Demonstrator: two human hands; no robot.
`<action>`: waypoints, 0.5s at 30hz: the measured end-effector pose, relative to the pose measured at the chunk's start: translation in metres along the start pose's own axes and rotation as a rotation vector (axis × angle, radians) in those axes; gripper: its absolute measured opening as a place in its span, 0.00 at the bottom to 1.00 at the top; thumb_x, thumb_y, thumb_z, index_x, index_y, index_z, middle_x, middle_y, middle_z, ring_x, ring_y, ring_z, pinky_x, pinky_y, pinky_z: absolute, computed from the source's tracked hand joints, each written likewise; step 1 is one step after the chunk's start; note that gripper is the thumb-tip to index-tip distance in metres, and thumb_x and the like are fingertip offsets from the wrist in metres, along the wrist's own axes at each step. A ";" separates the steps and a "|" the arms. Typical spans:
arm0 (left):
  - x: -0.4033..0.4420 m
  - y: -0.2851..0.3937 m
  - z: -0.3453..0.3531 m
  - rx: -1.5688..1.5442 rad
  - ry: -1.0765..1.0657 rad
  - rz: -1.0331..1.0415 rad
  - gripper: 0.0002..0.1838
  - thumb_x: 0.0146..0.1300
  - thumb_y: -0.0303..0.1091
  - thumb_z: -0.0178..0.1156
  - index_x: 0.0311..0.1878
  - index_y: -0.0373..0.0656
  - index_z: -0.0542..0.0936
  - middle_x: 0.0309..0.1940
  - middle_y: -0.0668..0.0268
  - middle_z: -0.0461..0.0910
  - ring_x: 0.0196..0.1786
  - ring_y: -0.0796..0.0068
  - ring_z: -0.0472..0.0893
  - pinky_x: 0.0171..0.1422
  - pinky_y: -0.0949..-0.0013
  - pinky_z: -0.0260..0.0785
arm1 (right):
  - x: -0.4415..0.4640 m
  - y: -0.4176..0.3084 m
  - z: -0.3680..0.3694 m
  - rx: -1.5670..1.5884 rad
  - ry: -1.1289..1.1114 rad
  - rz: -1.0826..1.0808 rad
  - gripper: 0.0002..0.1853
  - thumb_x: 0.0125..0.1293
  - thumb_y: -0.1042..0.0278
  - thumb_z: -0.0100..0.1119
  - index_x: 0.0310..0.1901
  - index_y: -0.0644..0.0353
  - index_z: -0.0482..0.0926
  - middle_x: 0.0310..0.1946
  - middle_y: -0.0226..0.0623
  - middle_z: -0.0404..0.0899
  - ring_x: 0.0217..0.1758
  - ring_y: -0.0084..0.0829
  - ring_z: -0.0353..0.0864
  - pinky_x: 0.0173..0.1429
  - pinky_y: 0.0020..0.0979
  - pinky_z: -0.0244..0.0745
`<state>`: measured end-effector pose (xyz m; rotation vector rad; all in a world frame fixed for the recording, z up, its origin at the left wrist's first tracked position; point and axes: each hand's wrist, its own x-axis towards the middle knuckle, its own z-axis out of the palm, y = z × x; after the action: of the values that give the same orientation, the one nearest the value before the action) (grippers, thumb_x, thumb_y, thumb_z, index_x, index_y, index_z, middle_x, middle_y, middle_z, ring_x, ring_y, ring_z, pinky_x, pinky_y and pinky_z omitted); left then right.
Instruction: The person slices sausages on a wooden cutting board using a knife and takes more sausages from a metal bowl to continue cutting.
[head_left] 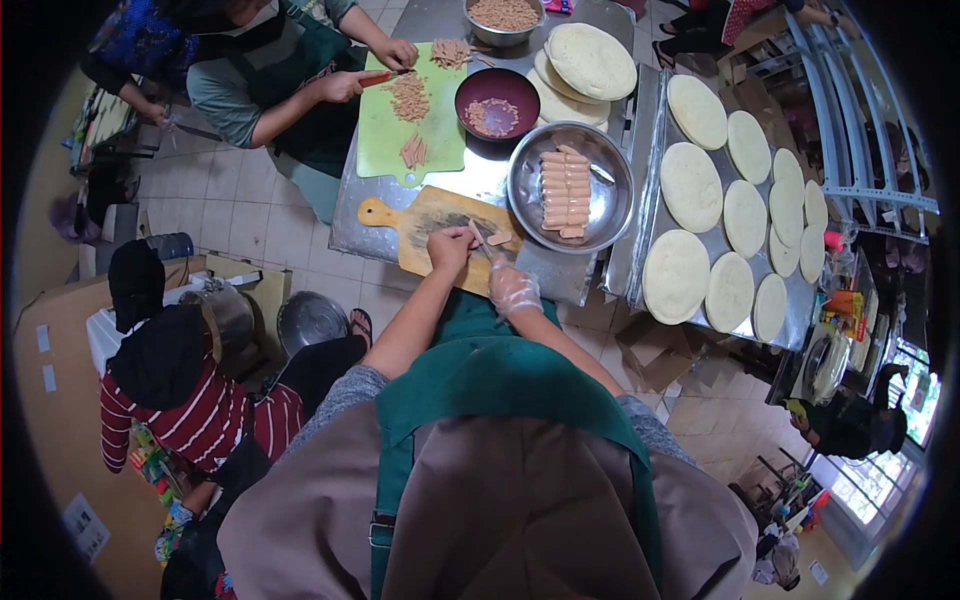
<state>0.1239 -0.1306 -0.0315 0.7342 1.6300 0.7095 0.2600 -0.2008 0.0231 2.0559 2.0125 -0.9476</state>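
Note:
Over the wooden cutting board (420, 228), my left hand (453, 250) is closed with its fingertips on a sausage (474, 231). My right hand (515, 289) wears a clear plastic glove and grips a knife (484, 244), its blade beside the sausage near my left fingertips. Another sausage piece (499, 239) lies on the board just right of the blade. Behind my right hand stands a steel bowl (520, 205) with several whole sausages (565, 190) stacked in rows.
Across the table a co-worker's hands (345, 85) cut sausage on a green board (375, 150). A dark red bowl (515, 95) holds chopped bits. Round flatbreads (690, 187) cover the metal table to the right; more are stacked (592, 62) at the back. Another person (190, 390) is at left.

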 end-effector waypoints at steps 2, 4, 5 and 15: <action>0.000 -0.001 0.001 0.000 0.020 0.022 0.07 0.60 0.27 0.64 0.35 0.32 0.86 0.24 0.62 0.85 0.23 0.81 0.81 0.26 0.77 0.70 | 0.007 -0.006 0.002 -0.015 0.025 -0.002 0.12 0.68 0.68 0.47 0.47 0.64 0.76 0.31 0.50 0.85 0.35 0.49 0.87 0.39 0.47 0.82; 0.001 -0.003 0.002 -0.007 0.028 0.030 0.07 0.60 0.27 0.64 0.35 0.32 0.86 0.23 0.62 0.85 0.23 0.81 0.81 0.26 0.76 0.70 | 0.009 -0.009 -0.001 -0.013 0.026 0.018 0.12 0.69 0.68 0.47 0.47 0.64 0.76 0.31 0.50 0.85 0.35 0.48 0.87 0.38 0.47 0.82; 0.002 -0.004 0.002 -0.014 0.027 0.030 0.07 0.60 0.26 0.64 0.35 0.32 0.86 0.24 0.62 0.85 0.23 0.80 0.81 0.26 0.76 0.70 | 0.010 -0.009 0.001 -0.006 0.027 0.020 0.12 0.69 0.68 0.47 0.48 0.64 0.76 0.31 0.49 0.85 0.35 0.48 0.88 0.38 0.47 0.82; 0.006 -0.010 0.003 0.039 0.064 0.068 0.06 0.57 0.25 0.64 0.35 0.31 0.86 0.25 0.60 0.86 0.26 0.77 0.84 0.34 0.75 0.76 | 0.021 -0.019 -0.003 0.073 -0.060 0.069 0.13 0.70 0.67 0.46 0.50 0.66 0.70 0.34 0.57 0.84 0.39 0.55 0.86 0.43 0.51 0.80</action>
<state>0.1249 -0.1321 -0.0432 0.8055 1.6870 0.7589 0.2415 -0.1791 0.0215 2.0923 1.8921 -1.0718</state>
